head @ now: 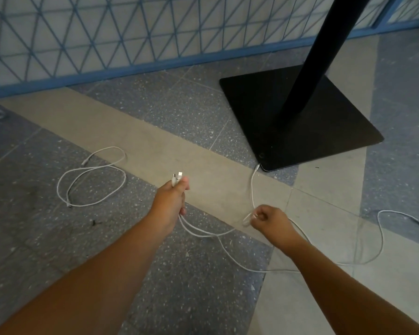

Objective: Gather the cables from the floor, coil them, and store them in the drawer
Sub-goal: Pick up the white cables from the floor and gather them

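Observation:
My left hand (pixel 173 198) is closed around white cable ends (pixel 178 177), whose plugs stick up above the fist, and two strands hang from it toward my right. My right hand (pixel 270 220) pinches a white cable (pixel 252 189) that runs up to a plug beside the black stand base. A long white cable (pixel 381 233) trails across the floor to the right, ending in a plug at the far right. Another white cable (pixel 92 180) lies in loose loops on the floor to the left, untouched. No drawer is in view.
A black square stand base (pixel 298 117) with a thick black pole (pixel 324 44) stands ahead on the right. A wall with a blue triangle pattern and a blue skirting (pixel 131 68) runs along the back. The floor is grey and beige tile.

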Available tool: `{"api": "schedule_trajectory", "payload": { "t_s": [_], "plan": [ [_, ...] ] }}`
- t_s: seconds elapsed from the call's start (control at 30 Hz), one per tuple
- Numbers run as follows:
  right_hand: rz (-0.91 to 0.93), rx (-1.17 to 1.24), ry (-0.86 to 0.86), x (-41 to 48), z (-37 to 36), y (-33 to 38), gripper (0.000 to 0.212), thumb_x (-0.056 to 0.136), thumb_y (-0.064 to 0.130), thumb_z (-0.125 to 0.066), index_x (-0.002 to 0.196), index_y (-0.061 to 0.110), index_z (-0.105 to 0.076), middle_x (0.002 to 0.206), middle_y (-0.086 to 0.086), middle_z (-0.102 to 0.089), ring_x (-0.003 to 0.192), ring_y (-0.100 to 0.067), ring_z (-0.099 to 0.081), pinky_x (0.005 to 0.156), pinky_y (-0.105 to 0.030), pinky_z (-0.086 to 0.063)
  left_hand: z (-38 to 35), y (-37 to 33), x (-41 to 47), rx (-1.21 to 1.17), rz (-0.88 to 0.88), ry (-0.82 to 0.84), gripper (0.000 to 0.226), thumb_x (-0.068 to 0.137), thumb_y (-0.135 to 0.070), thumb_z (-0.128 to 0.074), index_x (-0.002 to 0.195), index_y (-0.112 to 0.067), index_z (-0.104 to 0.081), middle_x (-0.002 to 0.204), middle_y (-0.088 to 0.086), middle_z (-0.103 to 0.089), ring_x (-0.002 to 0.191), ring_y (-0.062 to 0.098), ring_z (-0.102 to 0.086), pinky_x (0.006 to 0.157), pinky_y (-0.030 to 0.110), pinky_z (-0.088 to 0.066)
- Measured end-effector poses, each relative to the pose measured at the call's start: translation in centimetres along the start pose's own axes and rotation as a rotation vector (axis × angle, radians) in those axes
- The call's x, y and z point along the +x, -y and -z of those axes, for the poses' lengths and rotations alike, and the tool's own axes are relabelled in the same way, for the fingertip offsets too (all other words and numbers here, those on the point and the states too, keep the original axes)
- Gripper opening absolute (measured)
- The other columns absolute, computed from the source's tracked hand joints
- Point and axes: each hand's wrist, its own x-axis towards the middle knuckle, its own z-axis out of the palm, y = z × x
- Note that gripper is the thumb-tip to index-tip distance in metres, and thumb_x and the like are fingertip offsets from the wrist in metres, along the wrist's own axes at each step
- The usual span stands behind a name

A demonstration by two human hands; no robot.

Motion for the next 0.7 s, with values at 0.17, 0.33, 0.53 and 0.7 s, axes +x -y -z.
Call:
{"api": "schedule_trajectory", "payload": {
  "t_s": [0.17, 0.33, 0.53, 0.7],
  "plan": [
    [0.186, 0.256, 0.110, -0.7, 1.9, 7.3, 0.010, 0.090, 0.013, -0.053, 0.092, 0.007, -0.061, 0.079, -0.001, -0.059, 0.073, -0.009, -0.054, 0.072, -0.021, -0.045, -1.2, -1.6, -1.5, -0.010, -0.054, 0.112, 0.027, 0.097, -0.028, -0.042, 0.076, -0.017, -0.054, 0.035, -0.010, -0.033, 0.043, 0.010, -0.030, 0.050, 0.026, -0.034],
    [0.246, 0.591, 0.264, -1.6, 1.9, 13.2, 0.016, 0.097, 0.021, -0.038, 0.083, 0.018, -0.046, 0.066, 0.005, -0.058, 0.061, -0.006, -0.053, 0.065, -0.022, -0.049, -1.8, -3.4, -2.6, -0.103, -0.107, 0.194, 0.031, 0.099, -0.027, -0.036, 0.075, -0.017, -0.053, 0.044, -0.007, -0.036, 0.039, 0.006, -0.032, 0.049, 0.025, -0.032],
    [0.176, 0.713, 0.104, -0.6, -0.3, 16.3, 0.015, 0.097, 0.019, -0.042, 0.092, 0.010, -0.052, 0.057, 0.001, -0.053, 0.049, -0.011, -0.053, 0.051, -0.027, -0.045, -2.2, -5.0, -3.4, -0.307, -0.125, 0.190, 0.047, 0.099, -0.039, -0.025, 0.075, -0.019, -0.061, 0.049, -0.005, -0.043, 0.038, 0.006, -0.034, 0.046, 0.024, -0.032],
    [0.145, 0.670, 0.043, 0.2, -1.8, 16.7, 0.021, 0.092, 0.019, -0.051, 0.081, 0.005, -0.062, 0.064, -0.011, -0.055, 0.055, -0.026, -0.052, 0.051, -0.036, -0.044, -2.3, -5.7, -3.6, -0.342, -0.128, 0.128, 0.040, 0.098, -0.032, -0.033, 0.072, -0.021, -0.062, 0.052, -0.005, -0.049, 0.039, 0.004, -0.042, 0.047, 0.026, -0.032]
  ]
}}
